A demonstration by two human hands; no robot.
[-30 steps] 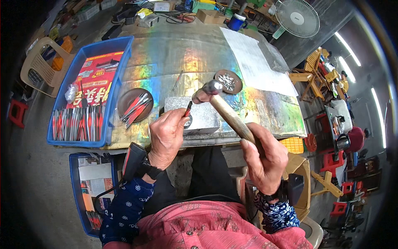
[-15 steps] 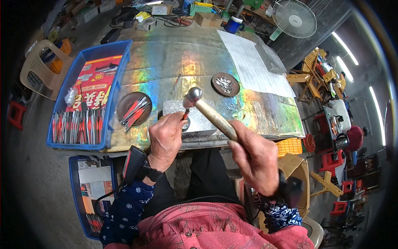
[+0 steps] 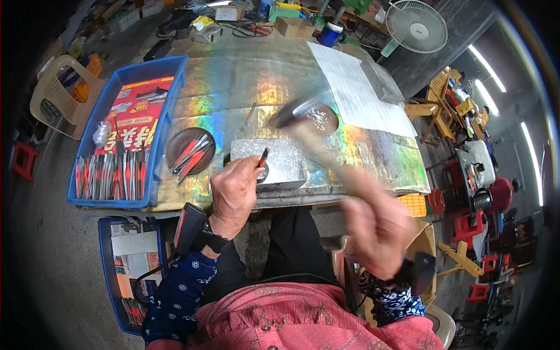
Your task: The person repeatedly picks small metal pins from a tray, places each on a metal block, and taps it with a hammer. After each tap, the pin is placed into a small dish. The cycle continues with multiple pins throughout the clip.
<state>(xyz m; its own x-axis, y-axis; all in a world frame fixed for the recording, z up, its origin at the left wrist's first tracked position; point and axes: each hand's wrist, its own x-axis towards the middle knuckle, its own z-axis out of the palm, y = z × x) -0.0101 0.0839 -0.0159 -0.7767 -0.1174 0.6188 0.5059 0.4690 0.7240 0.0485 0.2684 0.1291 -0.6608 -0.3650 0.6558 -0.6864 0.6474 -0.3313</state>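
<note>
My left hand [image 3: 235,188] is closed around a slim red-and-black piece [image 3: 264,157], whose dark tip sticks up beside a grey metal block [image 3: 286,158]. Most of that piece is hidden in my fingers. A hammer [image 3: 321,149] with a pale handle is in my right hand [image 3: 379,233]; both are smeared by motion. Its head hangs in the air above the block's far side, in front of a brown dish [image 3: 333,128] with small shiny bits. Left of the block, several red and grey slim pieces [image 3: 191,156] lie in another brown dish [image 3: 175,142].
At the left stands a blue bin [image 3: 178,73] with many slim red and grey pieces in rows. A white sheet [image 3: 344,87] covers the table's right side. One thin piece [image 3: 249,115] lies beyond the block. A fan [image 3: 416,28] stands at the back right.
The hammer head has swung up and to the right, away from the piece in my left hand. My right hand has moved right with it. My left hand stays in place.
</note>
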